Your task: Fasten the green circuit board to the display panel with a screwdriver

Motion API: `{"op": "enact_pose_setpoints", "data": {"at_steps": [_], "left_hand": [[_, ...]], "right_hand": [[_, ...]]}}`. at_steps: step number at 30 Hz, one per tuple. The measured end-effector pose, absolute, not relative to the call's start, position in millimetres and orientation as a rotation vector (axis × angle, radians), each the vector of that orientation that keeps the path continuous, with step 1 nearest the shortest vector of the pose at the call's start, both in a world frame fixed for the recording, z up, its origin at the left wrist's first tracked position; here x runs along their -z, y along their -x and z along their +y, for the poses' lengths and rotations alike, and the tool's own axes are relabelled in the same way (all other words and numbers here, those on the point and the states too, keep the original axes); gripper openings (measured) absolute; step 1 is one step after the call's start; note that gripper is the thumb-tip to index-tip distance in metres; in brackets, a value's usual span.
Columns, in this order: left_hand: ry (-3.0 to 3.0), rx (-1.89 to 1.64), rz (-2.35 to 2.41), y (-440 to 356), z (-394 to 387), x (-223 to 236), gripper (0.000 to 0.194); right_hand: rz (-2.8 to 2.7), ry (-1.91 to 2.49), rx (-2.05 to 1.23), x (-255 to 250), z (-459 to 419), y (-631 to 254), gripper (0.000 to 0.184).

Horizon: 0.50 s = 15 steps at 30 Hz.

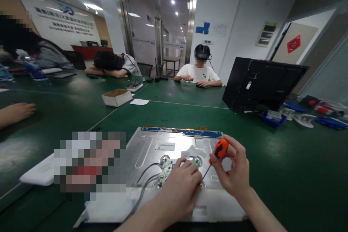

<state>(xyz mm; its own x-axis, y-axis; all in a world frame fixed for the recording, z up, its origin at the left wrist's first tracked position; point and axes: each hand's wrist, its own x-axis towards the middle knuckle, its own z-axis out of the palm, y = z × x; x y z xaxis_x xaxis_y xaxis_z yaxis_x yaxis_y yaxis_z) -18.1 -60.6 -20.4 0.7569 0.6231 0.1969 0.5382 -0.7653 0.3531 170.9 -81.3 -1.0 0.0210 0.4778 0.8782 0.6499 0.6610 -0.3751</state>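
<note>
A flat metal display panel [146, 156] lies in front of me, with a long blue circuit strip [179, 131] along its far edge. My right hand [236, 170] grips an orange and black screwdriver [221, 147], its thin shaft slanting down and left towards the panel. Over the right part of a small green circuit board [166, 170] rests my left hand [185, 181], fingers curled and close together near the screwdriver's lower end. What those fingertips hold, if anything, is hidden, as is the screwdriver's tip. Dark cables [145, 185] run from the board's left side.
A black monitor housing [261, 83] stands at right, beside a blue tray [274, 119] with small parts. An open cardboard box [116, 98] sits farther left. Near left lies a white device [40, 172], partly blurred out. Other people sit around the green table [174, 110].
</note>
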Motion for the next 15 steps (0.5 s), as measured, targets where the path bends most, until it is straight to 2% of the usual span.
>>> {"op": "enact_pose_setpoints", "data": {"at_steps": [15], "left_hand": [[-2.646,-0.383,0.909,20.0,-60.7,12.1,0.011]], "right_hand": [[-1.693,0.881,0.183,-0.7,-85.3,-164.2,0.046]]}}
